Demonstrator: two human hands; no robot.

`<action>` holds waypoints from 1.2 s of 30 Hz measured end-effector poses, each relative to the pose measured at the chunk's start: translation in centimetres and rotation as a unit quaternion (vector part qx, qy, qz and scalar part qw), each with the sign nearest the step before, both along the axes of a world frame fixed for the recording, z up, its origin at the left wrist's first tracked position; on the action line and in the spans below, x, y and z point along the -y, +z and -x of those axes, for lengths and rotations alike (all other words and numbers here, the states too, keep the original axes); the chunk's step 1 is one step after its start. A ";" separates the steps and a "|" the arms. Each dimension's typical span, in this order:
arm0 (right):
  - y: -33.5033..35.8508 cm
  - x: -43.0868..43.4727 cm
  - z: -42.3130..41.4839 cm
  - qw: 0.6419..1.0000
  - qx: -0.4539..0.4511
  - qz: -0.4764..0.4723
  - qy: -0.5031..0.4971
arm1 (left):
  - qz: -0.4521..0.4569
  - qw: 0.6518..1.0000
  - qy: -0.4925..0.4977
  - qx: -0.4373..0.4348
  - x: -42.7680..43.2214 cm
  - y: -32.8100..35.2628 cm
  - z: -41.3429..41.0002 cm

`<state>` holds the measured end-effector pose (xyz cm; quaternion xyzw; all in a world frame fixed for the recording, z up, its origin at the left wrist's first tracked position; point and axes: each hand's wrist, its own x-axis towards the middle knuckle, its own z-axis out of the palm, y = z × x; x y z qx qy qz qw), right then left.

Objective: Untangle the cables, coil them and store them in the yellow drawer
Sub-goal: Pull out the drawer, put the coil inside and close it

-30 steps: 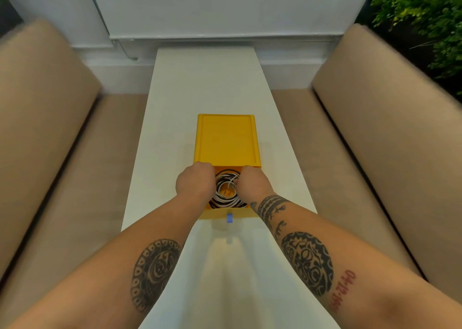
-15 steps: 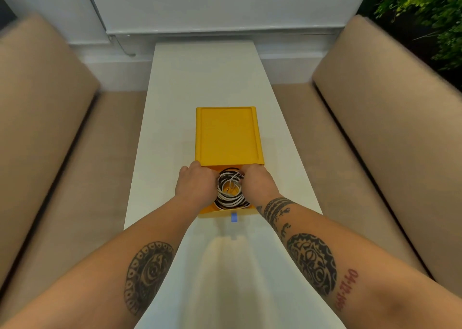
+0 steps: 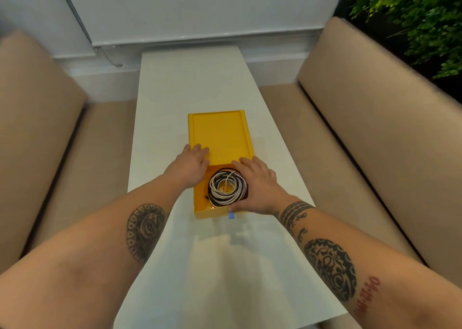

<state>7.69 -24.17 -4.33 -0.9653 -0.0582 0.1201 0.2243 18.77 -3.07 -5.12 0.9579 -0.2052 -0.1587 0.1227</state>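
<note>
Coiled cables in the open drawer, both hands on the yellow unit.

Head view: the black and white cables (image 3: 227, 188) lie coiled in the pulled-out drawer (image 3: 200, 201), whose long axis runs 12 to 6 along the table (image 3: 190, 83). The left hand (image 3: 190, 165) rests flat on the case (image 3: 220, 133) at 11 o'clock from the coil, fingers spread and holding nothing. The right hand (image 3: 257, 186) sits at 3 o'clock, thumb at the drawer's front edge, fingers loosely open over the rim. It is nearer the front, so it seems best placed to push the drawer toward 12.
</note>
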 end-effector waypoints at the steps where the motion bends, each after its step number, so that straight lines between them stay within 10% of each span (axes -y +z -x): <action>1: -0.5 0.2 0.3 1.000 -0.007 0.009 -0.003 | -0.012 1.000 -0.009 -0.003 0.0 0.1 -0.2; 19: -2.8 2.0 -0.3 0.994 -0.029 -0.074 -0.076 | -0.021 0.999 0.007 0.039 -0.2 0.3 -4.9; 30: -2.2 2.8 -1.7 0.994 -0.029 -0.057 -0.085 | -0.176 0.980 -0.086 0.022 0.1 0.8 -6.1; 36: -4.2 2.5 -0.3 0.950 -0.060 -0.227 -0.205 | 0.019 0.999 0.050 -0.002 -0.6 -0.2 -5.8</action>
